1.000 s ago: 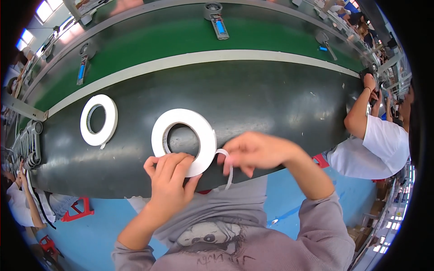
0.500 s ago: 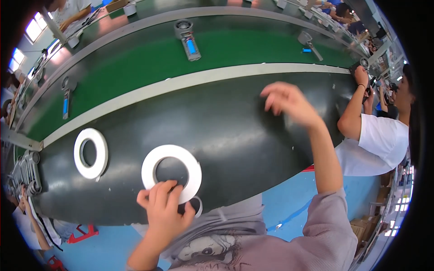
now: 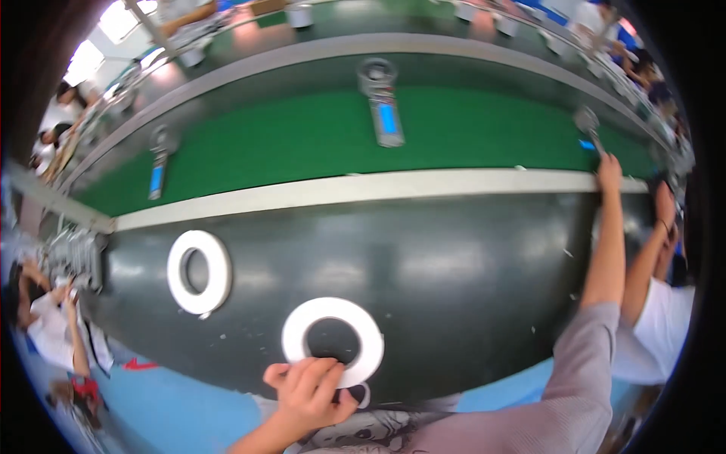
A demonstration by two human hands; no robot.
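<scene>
My left hand (image 3: 310, 390) is closed over the near rim of a roll of white tape (image 3: 369, 333) lying on the dark table. A curled loose strip of tape (image 3: 364, 395) shows beside the thumb. Stretched far to the right, my right hand (image 3: 609, 174) has its fingers around the handle end of a grey round-headed part (image 3: 592, 127), shaped like a handheld fan. That part lies on the green conveyor belt, next to a small blue piece (image 3: 586, 144). My fingertips there are small and slightly blurred.
A second white tape roll (image 3: 199, 272) lies to the left. Two more round-headed parts, one mid-belt (image 3: 384, 106) and one farther left (image 3: 159, 163), bear blue strips. A pale rail (image 3: 423, 182) divides belt and table. Grey parts (image 3: 76, 257) are stacked at left. Co-workers sit on both sides.
My right hand has reached forward and right, from above the table to the part on the belt. The view has shifted; my left hand stays on the same tape roll.
</scene>
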